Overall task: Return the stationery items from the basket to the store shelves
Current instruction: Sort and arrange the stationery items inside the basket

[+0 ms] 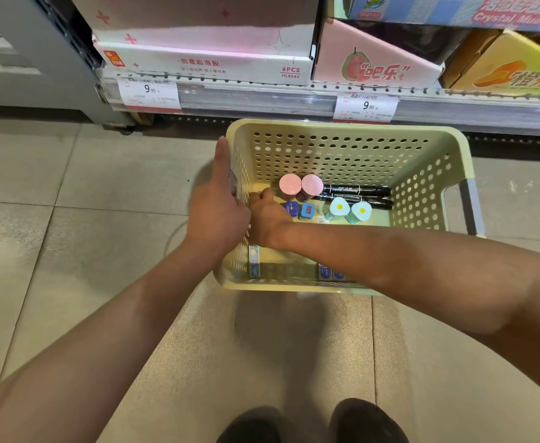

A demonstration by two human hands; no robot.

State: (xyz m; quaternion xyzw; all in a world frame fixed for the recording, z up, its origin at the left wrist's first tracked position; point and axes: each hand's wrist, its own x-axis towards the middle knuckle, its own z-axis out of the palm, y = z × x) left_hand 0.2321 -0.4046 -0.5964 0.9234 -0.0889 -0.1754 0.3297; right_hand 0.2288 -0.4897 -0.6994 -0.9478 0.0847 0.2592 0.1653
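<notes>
A pale green perforated basket (342,148) hangs in front of the lowest store shelf (262,102). My left hand (217,206) grips the basket's left wall, thumb lying up along the rim. My right hand (267,215) reaches down inside at the left, fingers curled; what they touch is hidden. On the basket floor lie two pink-lidded jars (289,184), two black markers (356,190), two small blue items (307,210) and two egg-shaped items (339,206). A light blue box (254,263) and blue boxes (329,272) stand against the near wall.
The shelf carries a white 6PCS box (204,63), a pink box (374,67) and an orange box (514,71), with 9.90 price tags (149,91) on its edge. Beige floor tiles surround the basket. My dark shoes (367,423) show at the bottom.
</notes>
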